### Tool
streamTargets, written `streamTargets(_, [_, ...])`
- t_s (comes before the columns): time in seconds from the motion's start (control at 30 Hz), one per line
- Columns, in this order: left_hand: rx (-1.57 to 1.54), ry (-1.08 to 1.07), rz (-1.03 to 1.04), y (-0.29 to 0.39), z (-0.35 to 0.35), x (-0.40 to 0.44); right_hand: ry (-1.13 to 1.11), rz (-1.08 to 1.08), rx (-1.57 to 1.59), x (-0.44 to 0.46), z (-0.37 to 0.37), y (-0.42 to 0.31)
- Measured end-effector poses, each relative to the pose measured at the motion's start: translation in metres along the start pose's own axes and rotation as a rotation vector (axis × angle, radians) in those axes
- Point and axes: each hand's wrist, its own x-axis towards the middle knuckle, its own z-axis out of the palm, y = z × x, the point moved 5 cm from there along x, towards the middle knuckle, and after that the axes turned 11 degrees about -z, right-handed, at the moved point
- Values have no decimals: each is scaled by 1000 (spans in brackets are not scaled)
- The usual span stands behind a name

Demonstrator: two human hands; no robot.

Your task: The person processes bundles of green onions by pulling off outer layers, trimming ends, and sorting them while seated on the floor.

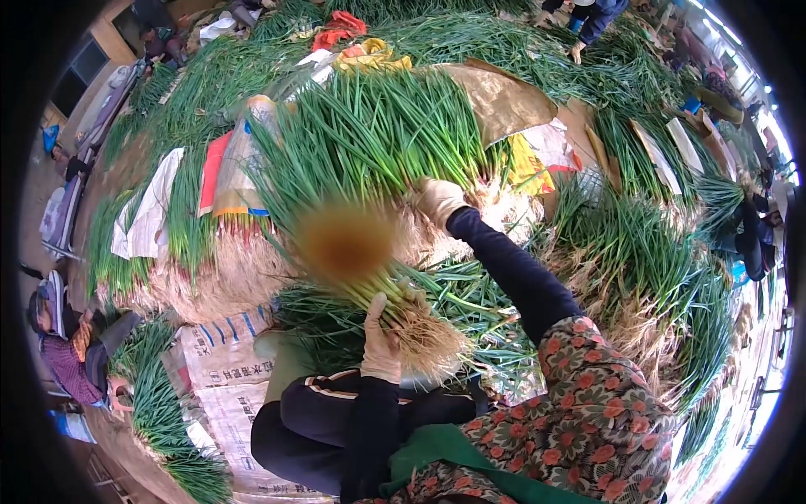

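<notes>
In front of the scallion stack [386,126], your left hand [381,346] is wrapped round a bundle [382,284], apparently keeping its roots [432,340] together; your right hand [440,203] touches the stack, grip unclear

Two gloved hands, one left hand [380,346] and one right hand [440,204], share the scene with one bunch of green onions [426,340] in the left and heaped green onions [382,126] too many to count. Around them are at least two yellow sheets [531,165], two red sheets [340,30], one brown sheet [508,105], one printed sack [227,382] and at least four other people [65,349].
</notes>
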Motion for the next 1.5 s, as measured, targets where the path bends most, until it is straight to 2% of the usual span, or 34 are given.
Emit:
streamTargets(0.03, [0,-25,-3,1,0,-1,-109,-57,-139,9,14,-3])
streamTargets(0.1, [-62,74,46,1,10,-6,-46,-140,-275,20,39,0])
streamTargets(0.17, [-28,113,66,7,1,-7,-61,-220,-123,5,29,-21])
streamTargets(0.2, [43,102,53,13,-19,-3,-84,-344,-83,-15,12,-44])
streamTargets(0.27, [94,188,66,10,-25,2,-203,-456,117,-65,31,-52])
streamTargets(0.3, [120,231,71,9,-28,4,-451,-337,158,-85,51,-56])
streamTargets(0.33, [97,328,97,3,4,0,-488,-305,282,-101,38,-66])
streamTargets(0.37, [75,428,123,-2,19,-5,-576,3,509,-107,30,-68])
streamTargets(0.4, [149,230,22,0,-11,4,-403,-5,647,-100,69,-44])
streamTargets(0.43, [222,250,25,2,-21,2,-224,-20,779,-92,106,-20])
streamTargets(0.47, [296,269,33,6,-21,-2,-180,-29,812,-88,101,-19])
streamTargets(0.53, [245,182,73,5,-8,-7,-92,-43,879,-79,89,-9])
streamTargets(0.57, [160,84,91,4,3,-8,68,-279,915,-70,93,23])
streamTargets(0.6, [69,-11,111,3,11,-8,139,-438,879,-81,58,58])
streamTargets(0.67, [-21,-183,128,4,26,-17,228,-54,735,-106,-20,118])
streamTargets(0.73, [-132,-199,137,6,26,-23,317,237,346,-153,-91,172])
streamTargets(0.8, [-158,-211,127,9,10,-18,199,546,-144,-202,-131,192])
streamTargets(0.83, [-172,-218,122,10,3,-16,158,609,-408,-223,-133,197])
streamTargets(0.87, [-134,-249,90,9,12,-15,150,517,-479,-231,-113,224])
streamTargets(0.9, [-96,-274,59,7,17,-16,84,428,-171,-226,-95,221])
streamTargets(0.93, [-99,-194,63,6,4,-15,48,334,136,-214,-79,191])
streamTargets(1.0, [-91,-90,53,3,-9,-13,-110,217,652,-180,-33,109])
streamTargets(1.03, [-65,-142,7,3,-1,-15,-207,196,848,-162,-15,58])
streamTargets(1.07, [-35,-194,-38,2,7,-16,-293,206,1019,-146,0,11])
streamTargets(1.1, [-41,-95,24,4,9,-19,-345,232,1151,-128,12,-28])
streamTargets(1.13, [-49,6,86,4,10,-22,-263,187,1185,-108,31,-45])
streamTargets(1.2, [-97,130,164,3,13,-28,-250,165,1351,-83,58,-74])
streamTargets(1.23, [-126,36,163,5,9,-27,-227,196,1334,-79,85,-72])
streamTargets(1.3, [-190,-154,154,9,-9,-21,-182,-402,739,-93,97,-72])
streamTargets(1.33, [-201,-272,114,12,-2,-22,-63,-651,415,-109,99,-72])
streamTargets(1.4, [-212,-366,148,13,4,-22,-271,-838,-19,-158,140,-58])
streamTargets(1.43, [-215,-416,165,14,8,-22,-615,-780,-100,-174,167,-39])
streamTargets(1.5, [-223,-507,127,15,7,-25,-808,-139,-199,-192,133,3])
